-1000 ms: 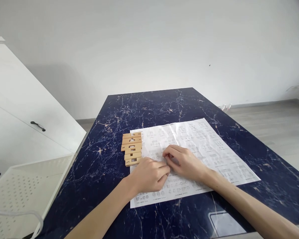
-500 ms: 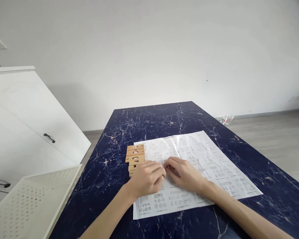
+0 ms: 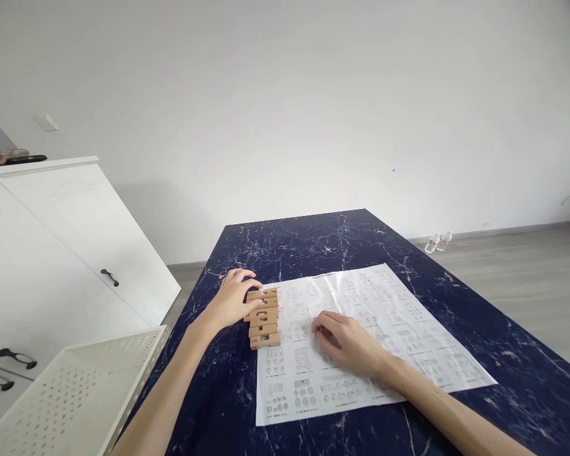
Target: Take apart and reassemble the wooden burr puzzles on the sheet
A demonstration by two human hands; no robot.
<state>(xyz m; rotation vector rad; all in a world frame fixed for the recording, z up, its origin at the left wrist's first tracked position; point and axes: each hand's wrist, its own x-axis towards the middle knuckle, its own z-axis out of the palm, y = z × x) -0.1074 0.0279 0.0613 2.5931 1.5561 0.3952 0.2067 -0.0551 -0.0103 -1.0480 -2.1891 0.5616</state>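
Several flat wooden puzzle pieces (image 3: 264, 320) with cut-out notches and printed numbers lie in a row, partly over the left edge of a large printed paper sheet (image 3: 384, 304). At the far end of this row is my left hand (image 3: 230, 299), its thumb and fingers apart around the farthest pieces. Whether it grips one cannot be made out. My right hand (image 3: 346, 340) rests on the middle of the sheet with fingers curled in and tips close together. What those fingertips hold, if anything, is hidden.
The dark blue marbled table (image 3: 294, 247) stretches toward a white wall. On the left stand a white cabinet (image 3: 76, 234) and a perforated cream bin (image 3: 66, 392). Plastic bottles (image 3: 438, 242) are on the floor beyond the table's right edge.
My left hand has moved from beside my right hand, away to the left, to the far end of the wooden pieces, and its fingers have opened. My right hand stays on the sheet.
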